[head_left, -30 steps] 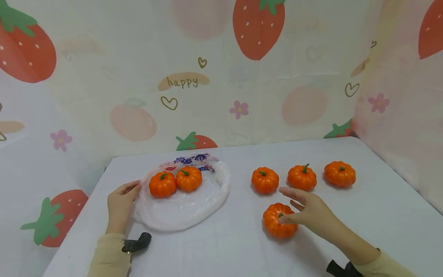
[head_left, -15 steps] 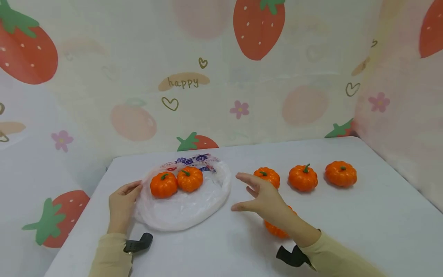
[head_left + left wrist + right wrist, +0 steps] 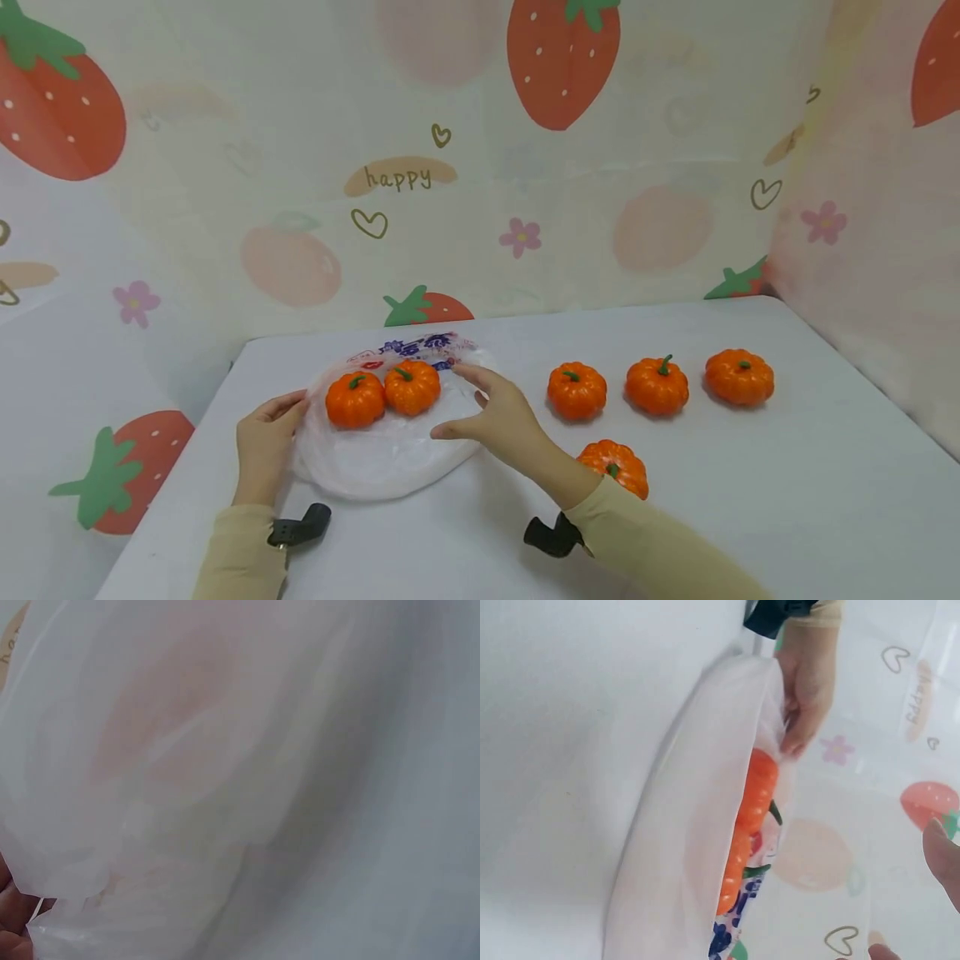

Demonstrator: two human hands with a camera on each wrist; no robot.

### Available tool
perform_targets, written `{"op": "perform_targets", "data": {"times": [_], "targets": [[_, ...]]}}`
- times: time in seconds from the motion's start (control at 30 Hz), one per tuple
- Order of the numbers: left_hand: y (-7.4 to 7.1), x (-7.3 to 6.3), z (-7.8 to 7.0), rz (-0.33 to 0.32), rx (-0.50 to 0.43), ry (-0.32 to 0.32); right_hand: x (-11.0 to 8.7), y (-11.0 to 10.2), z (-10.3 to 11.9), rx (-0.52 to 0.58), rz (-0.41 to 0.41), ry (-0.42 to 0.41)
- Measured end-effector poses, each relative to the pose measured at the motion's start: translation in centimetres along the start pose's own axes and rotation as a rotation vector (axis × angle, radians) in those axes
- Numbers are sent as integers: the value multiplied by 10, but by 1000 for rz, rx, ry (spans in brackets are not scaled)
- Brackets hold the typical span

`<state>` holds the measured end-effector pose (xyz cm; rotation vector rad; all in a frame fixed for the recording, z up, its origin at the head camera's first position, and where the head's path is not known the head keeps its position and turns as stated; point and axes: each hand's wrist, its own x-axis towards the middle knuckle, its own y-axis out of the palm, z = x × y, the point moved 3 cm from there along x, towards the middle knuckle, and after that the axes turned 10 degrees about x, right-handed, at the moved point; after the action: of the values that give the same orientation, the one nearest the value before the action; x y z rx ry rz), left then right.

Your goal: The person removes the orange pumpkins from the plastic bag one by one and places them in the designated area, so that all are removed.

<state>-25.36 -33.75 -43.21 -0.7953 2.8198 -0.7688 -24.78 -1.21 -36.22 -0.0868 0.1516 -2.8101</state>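
Observation:
A thin white plastic bag (image 3: pixel 360 475) with blue and red print lies with its mouth spread wide. Two small orange pumpkins with green stems sit inside: a left pumpkin (image 3: pixel 354 402) and a right pumpkin (image 3: pixel 412 388). At the bag's left rim my left hand (image 3: pixel 268 442) pinches the plastic between thumb and fingers; the left wrist view is mostly filled by the bag's wall (image 3: pixel 165 787). My right hand (image 3: pixel 506 421) reaches over the bag's right side, thumb and fingers spread apart, holding nothing. Its thumb (image 3: pixel 939 851) shows at the edge of the right wrist view.
Right of the bag, a back row holds a pumpkin (image 3: pixel 577 392), a middle pumpkin (image 3: pixel 656 387) and a far-right pumpkin (image 3: pixel 739 377). Another pumpkin (image 3: pixel 615 464) sits nearer, partly behind my right forearm. A strawberry-printed backdrop (image 3: pixel 450 200) stands behind the white table (image 3: pixel 795 500).
My right hand has swept left from over the nearest pumpkin to the bag's right side, its fingers still spread. The left hand keeps its place on the rim.

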Motion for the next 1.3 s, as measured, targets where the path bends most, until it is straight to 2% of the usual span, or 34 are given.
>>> {"op": "perform_targets", "data": {"times": [0.3, 0.53, 0.7, 1.03, 1.3], "targets": [[0, -1, 0, -4, -24, 31, 35, 21, -10, -52, -79, 6], [-1, -2, -4, -13, -9, 28, 59, 34, -20, -37, -117, 19], [-1, -2, -4, -11, -14, 14, 74, 44, -25, -81, -126, 46], [-2, -1, -2, -4, 0, 18, 89, 53, -33, -57, -129, 107], [-2, -2, -3, -4, 22, 16, 95, 56, -38, -117, -142, 144]]}}
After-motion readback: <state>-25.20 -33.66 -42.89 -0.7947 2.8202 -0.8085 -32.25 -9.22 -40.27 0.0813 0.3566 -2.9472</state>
